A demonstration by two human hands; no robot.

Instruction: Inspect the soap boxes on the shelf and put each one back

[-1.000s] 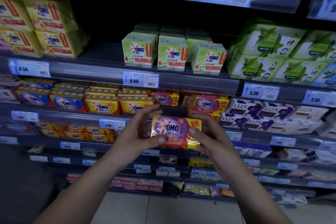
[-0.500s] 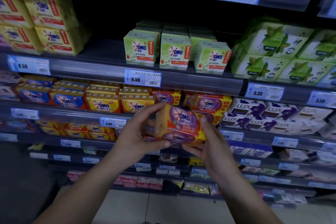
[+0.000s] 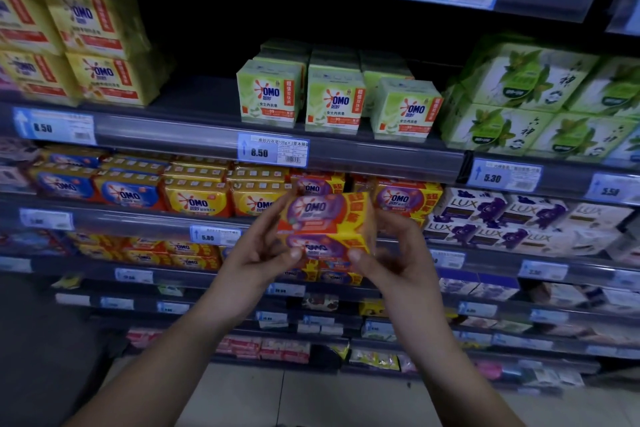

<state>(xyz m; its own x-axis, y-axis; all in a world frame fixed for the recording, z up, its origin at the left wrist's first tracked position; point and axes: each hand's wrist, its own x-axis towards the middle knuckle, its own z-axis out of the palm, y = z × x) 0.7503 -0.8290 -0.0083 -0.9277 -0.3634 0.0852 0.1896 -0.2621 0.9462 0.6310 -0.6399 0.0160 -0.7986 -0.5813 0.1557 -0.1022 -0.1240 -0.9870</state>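
The purple-and-orange OMO soap pack (image 3: 325, 225) is held in the air in front of the middle shelf's front edge (image 3: 138, 224), just below the gap in the row of like packs (image 3: 405, 199) it seems to belong to. Both hands are closed on it: the left hand (image 3: 263, 250) pinches its left end with thumb underneath and fingers behind, and the right hand (image 3: 391, 253) cups its right end, thumb pressed to the lower front face. It looks like two bars wrapped together in glossy film, so probably stiff and moderately heavy for its size, yet slick; the short ends, where the hands already are, seem the surest hold, since the film may slide on the broad faces.

Compared with a second ago, the pack has been tipped and raised: then it faced the camera flat and sat lower, and now its front is tilted up so a second printed face shows beneath, nearer the shelf. White LUX boxes (image 3: 519, 218) sit to the right along the same shelf.
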